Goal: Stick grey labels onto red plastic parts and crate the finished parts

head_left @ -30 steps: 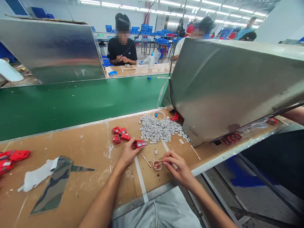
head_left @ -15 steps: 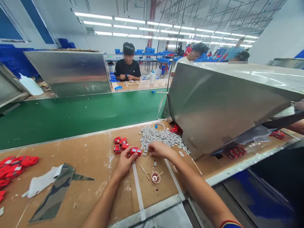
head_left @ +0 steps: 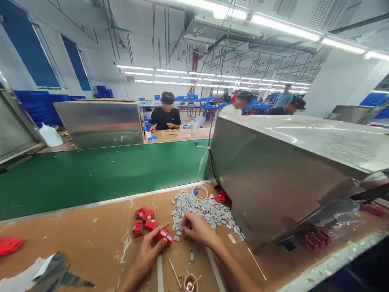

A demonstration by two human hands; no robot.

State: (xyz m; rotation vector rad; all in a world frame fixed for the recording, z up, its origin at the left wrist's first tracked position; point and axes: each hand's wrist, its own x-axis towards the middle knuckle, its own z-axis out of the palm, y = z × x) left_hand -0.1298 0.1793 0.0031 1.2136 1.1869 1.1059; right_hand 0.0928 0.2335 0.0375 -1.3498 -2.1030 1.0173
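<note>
Left hand point(head_left: 148, 250) gripping a red part point(head_left: 165, 236) short of the far edge of the tabletop point(head_left: 91, 239), I bunch my right hand point(head_left: 197, 228) at the grey pieces point(head_left: 205, 209); what it holds I can't tell; presumably picking one, which needs a fine pinch

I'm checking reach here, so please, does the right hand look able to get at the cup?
Probably yes: the cup stands uncovered, and nothing tall seems to block the right hand; a grey piece lies between them.
</note>
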